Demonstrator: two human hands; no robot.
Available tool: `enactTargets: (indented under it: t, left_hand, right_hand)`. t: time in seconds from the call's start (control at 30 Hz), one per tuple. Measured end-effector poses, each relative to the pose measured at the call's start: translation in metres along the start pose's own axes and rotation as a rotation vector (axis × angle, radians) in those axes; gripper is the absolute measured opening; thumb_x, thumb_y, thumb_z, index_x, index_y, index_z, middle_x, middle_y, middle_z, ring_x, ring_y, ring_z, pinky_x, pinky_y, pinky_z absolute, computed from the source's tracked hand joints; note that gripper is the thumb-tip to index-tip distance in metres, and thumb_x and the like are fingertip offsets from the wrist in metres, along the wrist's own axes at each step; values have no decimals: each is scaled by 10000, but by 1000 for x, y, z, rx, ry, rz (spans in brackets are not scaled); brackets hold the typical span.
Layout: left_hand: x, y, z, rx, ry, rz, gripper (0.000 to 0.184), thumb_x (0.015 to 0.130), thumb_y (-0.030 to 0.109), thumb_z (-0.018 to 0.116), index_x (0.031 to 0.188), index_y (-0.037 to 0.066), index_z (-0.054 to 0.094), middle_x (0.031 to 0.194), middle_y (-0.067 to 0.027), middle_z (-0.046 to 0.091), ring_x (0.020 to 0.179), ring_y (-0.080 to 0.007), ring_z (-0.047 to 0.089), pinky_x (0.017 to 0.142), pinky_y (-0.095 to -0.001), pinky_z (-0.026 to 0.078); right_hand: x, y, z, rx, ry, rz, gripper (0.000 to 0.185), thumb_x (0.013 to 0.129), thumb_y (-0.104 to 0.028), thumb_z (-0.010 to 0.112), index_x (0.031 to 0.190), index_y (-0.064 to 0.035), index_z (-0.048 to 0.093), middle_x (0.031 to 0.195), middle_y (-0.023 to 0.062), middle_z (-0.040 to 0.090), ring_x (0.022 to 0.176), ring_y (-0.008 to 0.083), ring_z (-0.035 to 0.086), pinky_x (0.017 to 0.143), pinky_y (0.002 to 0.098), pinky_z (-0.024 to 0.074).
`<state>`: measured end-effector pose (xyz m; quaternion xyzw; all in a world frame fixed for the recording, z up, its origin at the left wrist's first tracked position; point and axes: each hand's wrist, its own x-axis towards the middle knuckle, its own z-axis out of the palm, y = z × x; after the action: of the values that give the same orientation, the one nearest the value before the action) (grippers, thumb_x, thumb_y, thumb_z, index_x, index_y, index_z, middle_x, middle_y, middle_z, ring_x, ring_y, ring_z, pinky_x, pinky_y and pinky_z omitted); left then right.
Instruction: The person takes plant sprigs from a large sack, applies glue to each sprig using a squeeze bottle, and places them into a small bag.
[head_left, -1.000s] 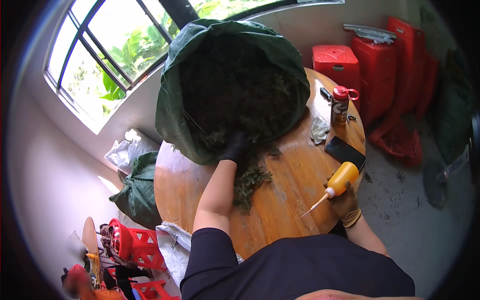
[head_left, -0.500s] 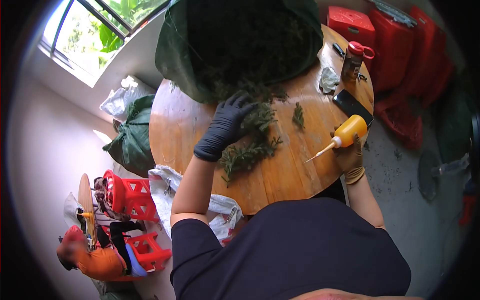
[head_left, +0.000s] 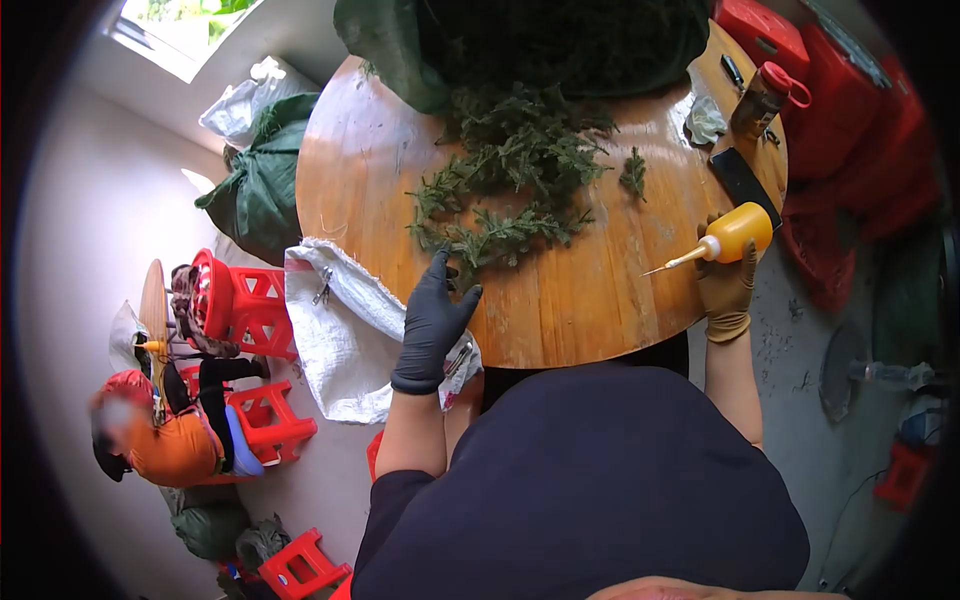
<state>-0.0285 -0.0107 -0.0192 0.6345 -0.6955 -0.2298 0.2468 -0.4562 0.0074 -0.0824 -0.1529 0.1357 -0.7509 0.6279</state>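
My left hand (head_left: 432, 330), in a black glove, is at the table's near edge with thumb and fingers apart. Its fingertips reach the near end of a heap of green artificial pine sprigs (head_left: 525, 150); whether they touch it I cannot tell. In a brown glove, my right hand (head_left: 727, 295) grips a yellow squeeze bottle (head_left: 742, 232), its thin needle tip pointing left over the wood. One small loose sprig (head_left: 633, 175) lies between the heap and the bottle. Behind the heap, a dark green mesh sack (head_left: 400, 60) gapes open with more greenery inside.
On the round wooden table (head_left: 590, 310) are a phone (head_left: 745, 188), a red-capped bottle (head_left: 762, 100) and crumpled tissue (head_left: 705, 120). A white woven sack (head_left: 345, 350) hangs by the left edge. Another person (head_left: 180, 445) sits at far left among red stools (head_left: 270, 415).
My left hand has drawn back from the sack's mouth toward me, and more greenery now lies spread on the table. The view has shifted; my right hand still holds the squeeze bottle.
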Motion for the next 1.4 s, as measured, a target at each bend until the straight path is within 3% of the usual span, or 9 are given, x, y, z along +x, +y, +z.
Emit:
enactTargets:
  t: [0.07,0.17,0.23,0.33,0.5,0.7,0.87,1.13,1.4]
  left_hand:
    - [-23,0,14,-415,-52,-169,856,879,159,747,1569,43,253,1102,-160,637,859,-185,679,772,-312,547]
    - [-41,25,16,-569,-90,-189,820,907,43,696,1584,84,236,1121,-136,620,906,-167,681,825,-300,546]
    - [-44,28,16,-476,-35,-207,701,895,11,686,1522,70,377,1102,-123,630,910,-165,676,809,-292,539]
    - [-35,16,11,32,240,230,412,799,-89,647,1180,68,665,1101,-121,653,992,-268,648,812,-359,534]
    - [-9,5,4,248,52,483,517,735,-85,670,1200,142,676,1139,-110,652,1038,-337,625,878,-417,520]
    - [18,5,-2,360,-112,531,516,741,151,794,1237,165,654,1325,-130,568,1251,-371,512,1019,-477,423]
    - [13,13,26,421,-68,394,677,656,445,884,1177,90,637,1548,-224,341,1466,-446,249,1158,-590,201]
    - [-32,53,81,323,101,189,702,698,550,818,1142,57,589,1579,-296,214,1504,-474,76,1133,-711,1]
    - [-41,67,88,380,65,68,917,704,628,783,1331,35,474,1583,-323,163,1499,-497,55,1107,-739,-12]
  right_hand:
    - [0,1,-2,-12,5,1,600,927,-317,721,1394,-64,441,1306,179,590,1216,337,598,955,443,578]
    - [1,1,-8,-3,25,8,595,927,-317,721,1395,-76,444,1312,165,590,1224,338,593,968,455,572]
    - [2,0,-8,10,21,7,594,926,-320,722,1397,-87,445,1318,155,589,1227,343,590,971,457,571]
    - [1,1,-7,18,-1,16,582,927,-315,720,1390,-85,454,1322,155,585,1237,343,583,974,456,570]
    - [1,1,-5,21,-23,10,573,929,-311,717,1385,-76,462,1327,158,583,1246,341,577,980,450,566]
    - [1,1,-6,22,-10,15,585,925,-319,721,1386,-72,459,1327,159,584,1241,334,582,985,448,562]
    - [0,1,-5,13,-7,4,597,920,-317,728,1390,-73,453,1322,159,587,1235,336,586,968,441,573]
    - [2,0,-6,25,-18,34,595,919,-313,729,1386,-64,457,1324,165,585,1235,345,584,954,440,580]
    - [2,0,-7,10,-7,57,598,918,-322,730,1384,-60,460,1323,169,585,1225,346,589,959,436,570]
